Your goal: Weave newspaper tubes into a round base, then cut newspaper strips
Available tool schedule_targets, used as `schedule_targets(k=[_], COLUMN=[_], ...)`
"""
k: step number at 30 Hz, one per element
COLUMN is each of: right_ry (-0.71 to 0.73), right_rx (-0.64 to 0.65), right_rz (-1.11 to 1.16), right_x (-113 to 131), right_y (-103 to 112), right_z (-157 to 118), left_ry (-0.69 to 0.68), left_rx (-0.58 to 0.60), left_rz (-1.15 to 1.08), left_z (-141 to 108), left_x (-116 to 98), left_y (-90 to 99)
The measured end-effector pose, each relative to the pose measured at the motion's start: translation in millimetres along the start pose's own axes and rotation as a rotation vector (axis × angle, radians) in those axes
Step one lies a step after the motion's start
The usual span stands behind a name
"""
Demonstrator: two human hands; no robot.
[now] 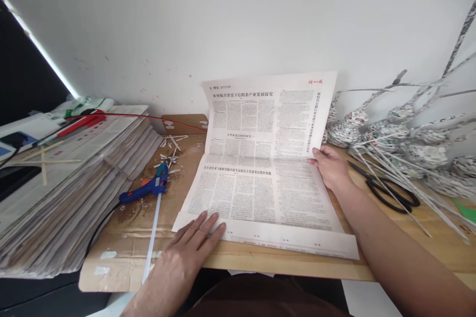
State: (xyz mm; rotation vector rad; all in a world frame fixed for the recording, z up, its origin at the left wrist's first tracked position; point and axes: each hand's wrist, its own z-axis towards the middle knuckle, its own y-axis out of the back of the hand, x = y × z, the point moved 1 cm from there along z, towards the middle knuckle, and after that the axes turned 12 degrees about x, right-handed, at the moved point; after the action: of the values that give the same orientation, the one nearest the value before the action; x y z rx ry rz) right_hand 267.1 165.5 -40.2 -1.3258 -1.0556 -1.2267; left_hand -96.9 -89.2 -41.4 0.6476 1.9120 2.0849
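Observation:
A newspaper sheet (241, 158) covered in printed columns lies in front of me, its lower part on the table and its upper part raised, leaning up before the wall. Along its near edge runs a narrow folded-up strip. My left hand (189, 242) rests flat on the lower left corner, fingers stretched out. At the right edge, about halfway up, my right hand (330, 168) pinches the paper between thumb and fingers; the fingers are partly hidden behind the sheet.
Left are a blue glue gun (148, 189) with a glue stick on cardboard (122, 252), paper scraps (173, 146) and a tall newspaper stack (92, 198). Right are black-handled scissors (394, 195), thin paper rods (416, 193) and several woven paper pieces (420, 151). A white wall (238, 20) stands behind.

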Motion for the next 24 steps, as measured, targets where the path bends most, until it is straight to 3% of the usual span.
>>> schedule_targets(k=[14, 19, 24], right_ry=[0.021, 0.005, 0.008], right_rx=[0.001, -0.013, 0.002], right_rz=[-0.014, 0.033, 0.049], right_x=[-3.6, -3.2, -0.9], right_y=[2.3, 2.2, 1.8], right_z=[3.2, 2.8, 1.3], left_ry=[-0.001, 0.188, 0.335], left_rx=[-0.062, -0.176, -0.181], left_rz=[-0.038, -0.114, -0.254], left_z=[-9.2, -11.4, -12.7], left_x=[16.8, 30.7, 39.1], left_y=[2.4, 1.4, -6.2])
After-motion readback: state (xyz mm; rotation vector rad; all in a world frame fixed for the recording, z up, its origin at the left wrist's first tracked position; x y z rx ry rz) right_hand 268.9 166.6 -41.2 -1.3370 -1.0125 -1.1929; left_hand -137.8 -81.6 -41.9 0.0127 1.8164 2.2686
